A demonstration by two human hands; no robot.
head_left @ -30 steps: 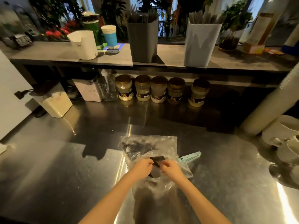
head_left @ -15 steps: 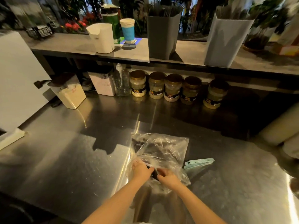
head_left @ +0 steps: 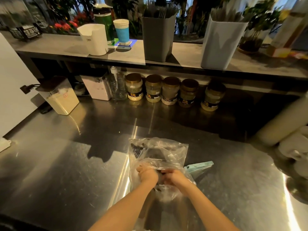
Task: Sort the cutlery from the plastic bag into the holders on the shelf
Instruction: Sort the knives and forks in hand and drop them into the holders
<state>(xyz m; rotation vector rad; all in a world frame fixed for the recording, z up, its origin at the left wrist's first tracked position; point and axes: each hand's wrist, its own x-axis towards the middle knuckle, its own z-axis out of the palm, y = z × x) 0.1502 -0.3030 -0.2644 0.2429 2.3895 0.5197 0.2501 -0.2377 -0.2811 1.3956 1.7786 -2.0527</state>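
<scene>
A clear plastic bag (head_left: 160, 154) with dark cutlery inside lies on the steel counter (head_left: 66, 164) in front of me. My left hand (head_left: 147, 175) and my right hand (head_left: 175, 178) meet at the bag's near end, both with fingers curled into the plastic and the dark pieces there. On the shelf (head_left: 185, 55) stand a dark grey holder (head_left: 158, 37) with forks and a light grey holder (head_left: 221, 44) with cutlery handles sticking out. What exactly each hand grips under the plastic is hidden.
A teal clip (head_left: 199, 165) lies right of the bag. Several jars (head_left: 170, 90), a pump bottle (head_left: 118, 85) and boxes line the counter's back under the shelf. A white jug (head_left: 93, 39) and blue cup (head_left: 122, 31) stand on the shelf. White cups (head_left: 293, 147) sit at right.
The view has tilted and shifted. Both hands have slid nearer along the bag and closed together at its near end.
</scene>
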